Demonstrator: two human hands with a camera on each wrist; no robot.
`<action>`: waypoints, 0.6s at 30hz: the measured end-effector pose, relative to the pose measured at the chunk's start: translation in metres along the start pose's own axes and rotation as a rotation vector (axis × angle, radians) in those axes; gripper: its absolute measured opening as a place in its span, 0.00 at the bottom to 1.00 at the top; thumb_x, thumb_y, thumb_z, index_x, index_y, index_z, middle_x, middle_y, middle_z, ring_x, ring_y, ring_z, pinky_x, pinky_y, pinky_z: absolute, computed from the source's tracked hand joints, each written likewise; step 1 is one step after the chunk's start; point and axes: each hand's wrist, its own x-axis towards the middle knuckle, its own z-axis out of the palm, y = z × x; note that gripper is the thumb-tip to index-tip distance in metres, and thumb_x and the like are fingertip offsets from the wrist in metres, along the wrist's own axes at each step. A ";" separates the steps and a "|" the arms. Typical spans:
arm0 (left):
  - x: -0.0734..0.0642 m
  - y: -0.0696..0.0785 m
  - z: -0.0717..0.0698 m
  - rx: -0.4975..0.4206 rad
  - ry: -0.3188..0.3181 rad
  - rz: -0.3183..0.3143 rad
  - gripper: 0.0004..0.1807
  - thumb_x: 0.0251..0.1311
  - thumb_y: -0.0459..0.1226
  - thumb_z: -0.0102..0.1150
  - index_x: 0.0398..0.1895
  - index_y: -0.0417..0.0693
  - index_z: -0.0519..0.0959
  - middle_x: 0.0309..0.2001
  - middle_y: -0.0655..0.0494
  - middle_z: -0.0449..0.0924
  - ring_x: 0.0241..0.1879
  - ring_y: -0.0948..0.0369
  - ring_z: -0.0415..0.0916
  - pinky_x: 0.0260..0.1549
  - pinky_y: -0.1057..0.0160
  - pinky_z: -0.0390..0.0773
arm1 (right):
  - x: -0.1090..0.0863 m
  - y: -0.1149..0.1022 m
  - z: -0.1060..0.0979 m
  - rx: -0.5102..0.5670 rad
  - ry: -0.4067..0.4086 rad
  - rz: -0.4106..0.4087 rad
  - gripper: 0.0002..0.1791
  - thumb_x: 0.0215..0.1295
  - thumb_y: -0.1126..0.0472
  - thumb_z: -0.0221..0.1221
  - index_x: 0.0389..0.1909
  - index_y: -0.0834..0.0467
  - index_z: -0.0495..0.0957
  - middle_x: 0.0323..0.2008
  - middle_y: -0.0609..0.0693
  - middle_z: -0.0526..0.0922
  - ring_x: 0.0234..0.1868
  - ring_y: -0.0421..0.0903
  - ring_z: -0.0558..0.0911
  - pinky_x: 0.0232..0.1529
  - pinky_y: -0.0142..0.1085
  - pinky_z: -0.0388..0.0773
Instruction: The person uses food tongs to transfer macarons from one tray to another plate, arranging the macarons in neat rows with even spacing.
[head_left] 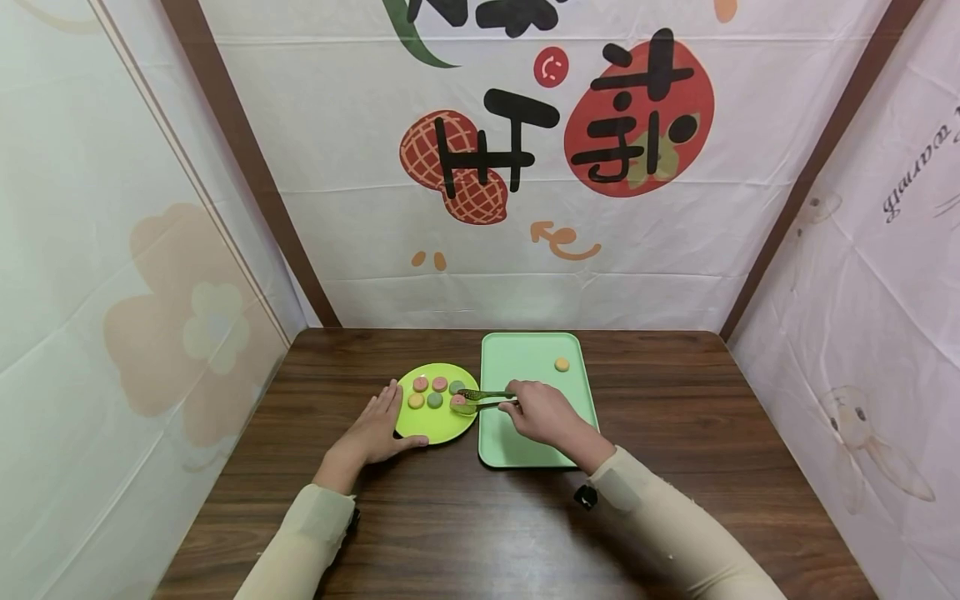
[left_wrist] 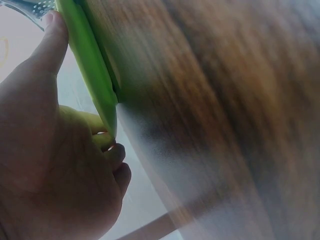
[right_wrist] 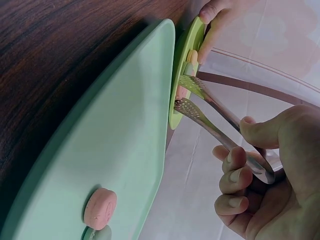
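**Tongs at a pink macaron**

The left hand touches the rim of the yellow-green plate, with thumb and fingers apart. Just to the right of these fingers, other macarons lie on the plate. Further right, the pink macaron is between the tong tips; I cannot tell if they squeeze it. The right hand is above the green tray, its fingers clamped on the tongs. Beyond these fingers, to the right, a yellow macaron lies on the tray.
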 end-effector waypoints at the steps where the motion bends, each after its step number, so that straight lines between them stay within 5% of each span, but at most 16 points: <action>1: 0.000 0.000 0.000 0.001 -0.003 -0.002 0.69 0.67 0.71 0.60 0.86 0.30 0.38 0.87 0.34 0.30 0.86 0.38 0.34 0.84 0.41 0.40 | 0.000 0.000 0.000 0.000 0.000 0.001 0.11 0.79 0.53 0.65 0.44 0.57 0.84 0.31 0.47 0.86 0.27 0.38 0.80 0.26 0.36 0.78; 18: 0.000 0.000 0.000 0.000 0.016 0.008 0.68 0.68 0.68 0.62 0.85 0.28 0.40 0.86 0.32 0.32 0.85 0.37 0.34 0.84 0.40 0.40 | -0.007 0.000 -0.004 0.049 -0.003 0.031 0.13 0.79 0.53 0.64 0.49 0.59 0.84 0.34 0.49 0.87 0.29 0.39 0.82 0.28 0.37 0.80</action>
